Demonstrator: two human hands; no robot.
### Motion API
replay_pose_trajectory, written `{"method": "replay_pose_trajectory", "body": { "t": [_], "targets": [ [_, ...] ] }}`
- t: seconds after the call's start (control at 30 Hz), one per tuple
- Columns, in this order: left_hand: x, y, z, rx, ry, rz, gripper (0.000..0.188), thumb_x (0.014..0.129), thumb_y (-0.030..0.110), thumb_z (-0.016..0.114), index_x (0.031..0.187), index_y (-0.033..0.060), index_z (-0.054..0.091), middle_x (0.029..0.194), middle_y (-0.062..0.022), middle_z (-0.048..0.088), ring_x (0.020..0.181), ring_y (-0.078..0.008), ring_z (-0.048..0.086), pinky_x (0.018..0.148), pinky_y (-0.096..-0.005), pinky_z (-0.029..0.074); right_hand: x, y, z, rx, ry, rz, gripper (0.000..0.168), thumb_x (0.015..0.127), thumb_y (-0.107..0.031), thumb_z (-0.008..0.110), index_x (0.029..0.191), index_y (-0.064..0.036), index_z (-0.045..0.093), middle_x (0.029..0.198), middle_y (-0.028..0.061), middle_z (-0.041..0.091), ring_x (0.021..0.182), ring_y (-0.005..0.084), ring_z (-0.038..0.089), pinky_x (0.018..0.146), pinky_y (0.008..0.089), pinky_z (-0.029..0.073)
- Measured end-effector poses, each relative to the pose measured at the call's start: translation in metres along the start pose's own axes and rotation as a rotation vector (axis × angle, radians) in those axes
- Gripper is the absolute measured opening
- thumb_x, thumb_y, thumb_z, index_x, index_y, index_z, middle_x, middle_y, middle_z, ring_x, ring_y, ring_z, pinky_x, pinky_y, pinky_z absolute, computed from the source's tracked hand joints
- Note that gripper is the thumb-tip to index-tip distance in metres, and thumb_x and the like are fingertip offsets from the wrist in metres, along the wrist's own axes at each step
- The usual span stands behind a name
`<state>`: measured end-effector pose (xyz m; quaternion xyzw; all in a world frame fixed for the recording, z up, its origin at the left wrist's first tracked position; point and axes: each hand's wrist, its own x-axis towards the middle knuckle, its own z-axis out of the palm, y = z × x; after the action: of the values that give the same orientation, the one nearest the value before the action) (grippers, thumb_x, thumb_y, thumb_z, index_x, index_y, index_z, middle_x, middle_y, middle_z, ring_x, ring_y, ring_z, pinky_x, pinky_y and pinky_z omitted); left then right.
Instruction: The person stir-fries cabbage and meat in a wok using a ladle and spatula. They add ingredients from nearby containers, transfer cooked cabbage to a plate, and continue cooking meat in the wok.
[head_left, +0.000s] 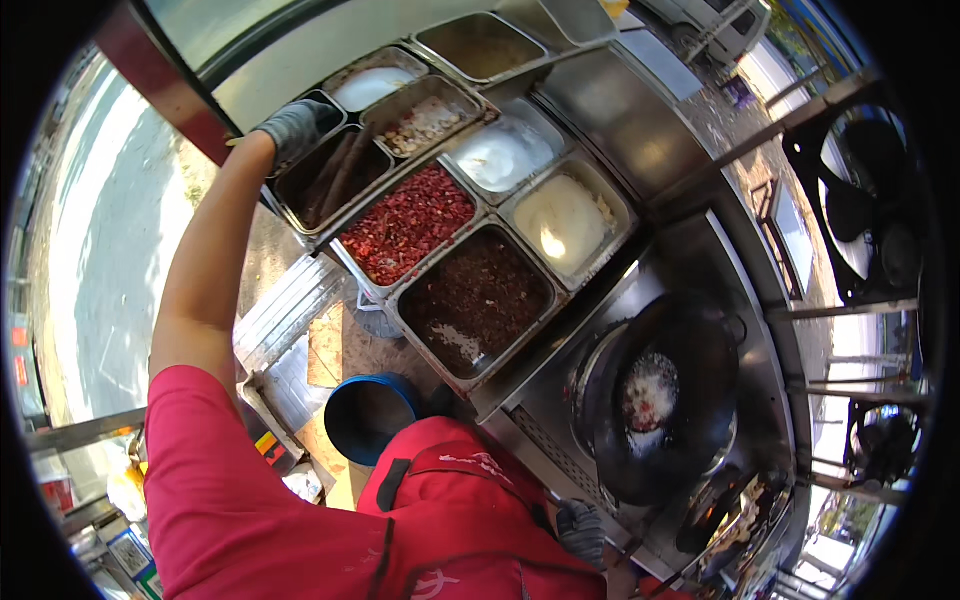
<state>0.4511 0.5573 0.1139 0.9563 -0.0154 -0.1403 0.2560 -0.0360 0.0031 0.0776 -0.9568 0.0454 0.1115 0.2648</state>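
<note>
My left hand (295, 129), in a grey knit glove, is stretched out to the far left of the metal pans. It is at a small deep metal container (334, 105), and I cannot see the fingertips. Beside it is a dark metal pan (352, 176) with long brown utensil handles resting in it. My right hand (581, 529), also gloved, is low by the stove edge, partly hidden by my red clothing. Its fingers look curled, but what they hold is unclear. A black wok (675, 330) sits tilted on the burner, with bubbling oil and reddish bits (649, 394) inside.
Pans hold chopped red chilli (409, 225), dark chilli paste (480, 292), a pale substance (562, 217) and white seasoning (375, 86). Below stands a blue-rimmed bucket (367, 420). Another burner with flames (735, 517) is at lower right. Metal bars (855, 309) edge the right side.
</note>
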Motion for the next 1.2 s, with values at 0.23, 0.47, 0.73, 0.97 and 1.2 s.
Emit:
{"method": "replay_pose_trajectory", "body": {
  "t": [0.23, 0.47, 0.73, 0.97, 1.2],
  "targets": [
    [0.082, -0.218, -0.039, -1.206, -0.252, -0.212, 0.029, 0.092, 0.023, 0.044, 0.111, 0.0081, 0.060, 0.107, -0.0068, 0.063, 0.098, -0.0209, 0.058, 0.089, -0.0323, 0.043, 0.009, -0.010, -0.019, 0.033, -0.090, 0.180, 0.018, 0.083, -0.022, 0.058, 0.095, -0.009, 0.063, 0.095, 0.0136, 0.062, 0.094, 0.0319, 0.057, 0.084, 0.0414, 0.046],
    [0.064, -0.142, -0.016, -1.197, -0.292, -0.341, 0.031, 0.091, 0.030, 0.046, 0.106, 0.0085, 0.063, 0.103, -0.0083, 0.065, 0.089, -0.0233, 0.060, 0.083, -0.0346, 0.047, -0.020, -0.003, -0.001, 0.025, -0.050, 0.247, 0.019, 0.084, -0.024, 0.057, 0.094, -0.009, 0.063, 0.095, 0.0132, 0.063, 0.096, 0.0320, 0.057, 0.086, 0.0425, 0.045],
    [0.074, -0.153, -0.020, -0.960, -0.172, -0.391, 0.046, 0.089, 0.051, 0.048, 0.104, 0.0106, 0.065, 0.094, -0.0055, 0.066, 0.080, -0.0221, 0.058, 0.072, -0.0351, 0.046, -0.043, 0.022, -0.002, 0.046, 0.011, 0.262, 0.019, 0.083, -0.024, 0.059, 0.094, -0.009, 0.063, 0.093, 0.0136, 0.062, 0.092, 0.0328, 0.057, 0.083, 0.0419, 0.046],
    [0.110, -0.198, -0.040, -0.356, 0.044, -0.207, 0.036, 0.092, 0.044, 0.045, 0.098, 0.0143, 0.065, 0.084, 0.0002, 0.061, 0.070, -0.0155, 0.051, 0.060, -0.0324, 0.043, -0.058, 0.031, -0.006, 0.043, 0.037, 0.286, 0.019, 0.081, -0.022, 0.060, 0.094, -0.008, 0.062, 0.091, 0.0139, 0.061, 0.089, 0.0329, 0.057, 0.081, 0.0419, 0.046],
    [0.113, -0.188, -0.028, -0.277, -0.105, 0.003, 0.025, 0.094, 0.029, 0.044, 0.096, 0.0142, 0.065, 0.084, 0.0008, 0.061, 0.072, -0.0130, 0.051, 0.064, -0.0298, 0.043, -0.055, 0.033, -0.001, 0.024, 0.053, 0.264, 0.019, 0.081, -0.021, 0.059, 0.094, -0.007, 0.062, 0.093, 0.0139, 0.061, 0.089, 0.0326, 0.057, 0.081, 0.0409, 0.046]
  ]
}}
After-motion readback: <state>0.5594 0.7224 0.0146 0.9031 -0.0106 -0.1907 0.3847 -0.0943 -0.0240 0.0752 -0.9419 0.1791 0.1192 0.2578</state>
